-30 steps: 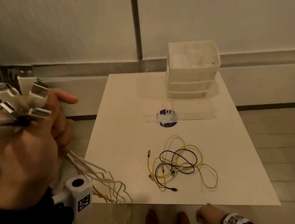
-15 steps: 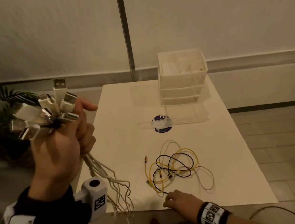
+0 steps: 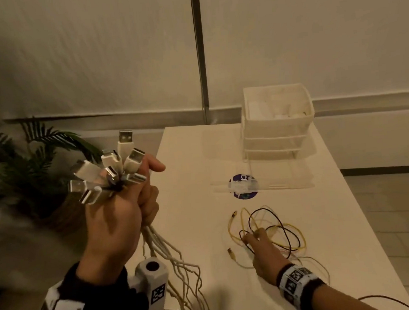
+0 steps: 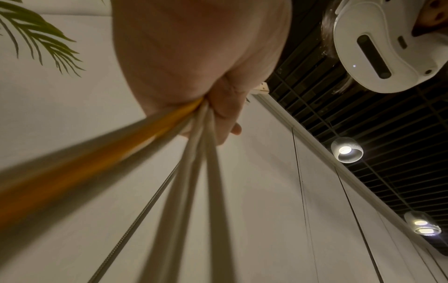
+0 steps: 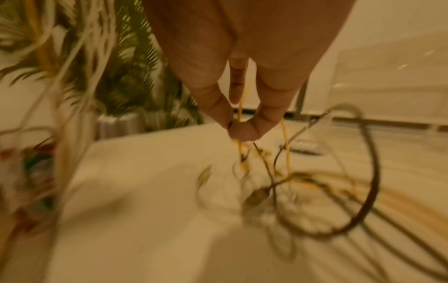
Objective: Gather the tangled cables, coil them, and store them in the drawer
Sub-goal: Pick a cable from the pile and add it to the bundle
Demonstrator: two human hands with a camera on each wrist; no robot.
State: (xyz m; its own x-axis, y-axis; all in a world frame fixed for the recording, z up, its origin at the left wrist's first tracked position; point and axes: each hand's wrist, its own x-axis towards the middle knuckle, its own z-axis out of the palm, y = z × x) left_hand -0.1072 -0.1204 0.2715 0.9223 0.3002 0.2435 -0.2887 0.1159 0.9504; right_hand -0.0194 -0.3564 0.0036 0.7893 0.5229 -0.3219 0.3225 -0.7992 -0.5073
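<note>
My left hand (image 3: 119, 210) is raised at the left of the white table (image 3: 194, 229) and grips a bundle of white cables (image 3: 167, 250), whose USB plugs (image 3: 116, 166) fan out above the fist. The cords hang down past the wrist; the left wrist view shows them (image 4: 194, 153) running out of the closed palm (image 4: 198, 63), one of them yellow. A tangle of yellow, black and white cables (image 3: 273, 230) lies on the table. My right hand (image 3: 256, 238) reaches into it, and in the blurred right wrist view its fingertips (image 5: 242, 128) pinch a yellow cable (image 5: 241, 111).
A white three-tier drawer unit (image 3: 278, 129) stands at the table's far end, with a clear drawer front (image 3: 262, 184) pulled out over a purple sticker (image 3: 239, 176). A potted palm (image 3: 28, 168) stands left of the table. Another cable (image 3: 391, 301) trails at the lower right.
My right hand has come up from below the table's near edge and reached into the tangle. My left hand with the bundle has moved right, toward the table.
</note>
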